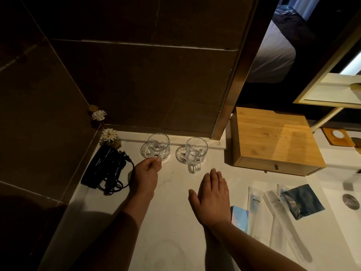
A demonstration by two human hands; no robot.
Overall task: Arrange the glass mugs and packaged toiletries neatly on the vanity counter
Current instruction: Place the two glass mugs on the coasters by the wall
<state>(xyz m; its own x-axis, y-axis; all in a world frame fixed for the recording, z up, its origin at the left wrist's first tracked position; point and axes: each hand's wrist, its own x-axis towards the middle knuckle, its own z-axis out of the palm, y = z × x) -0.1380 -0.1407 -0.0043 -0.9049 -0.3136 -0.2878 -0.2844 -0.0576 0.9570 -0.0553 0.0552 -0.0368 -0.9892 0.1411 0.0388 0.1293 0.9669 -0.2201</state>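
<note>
Two clear glass mugs stand upright near the back wall of the white vanity counter (172, 222). My left hand (146, 177) pinches the handle of the left glass mug (157, 146). The right glass mug (196, 153) stands alone with its handle pointing toward me. My right hand (213, 198) hovers flat and open just in front of it, holding nothing. Packaged toiletries lie to the right: two clear-wrapped toothbrushes (256, 204), a dark blue sachet (301, 200) and a small pale blue box (239, 217), partly hidden by my right wrist.
A black hair dryer (106, 166) with coiled cord lies at the left. Small white flowers in a holder (109, 136) stand in the back corner. A wooden drawer box (273, 139) sits at the right, with the sink drain (351, 201) further right.
</note>
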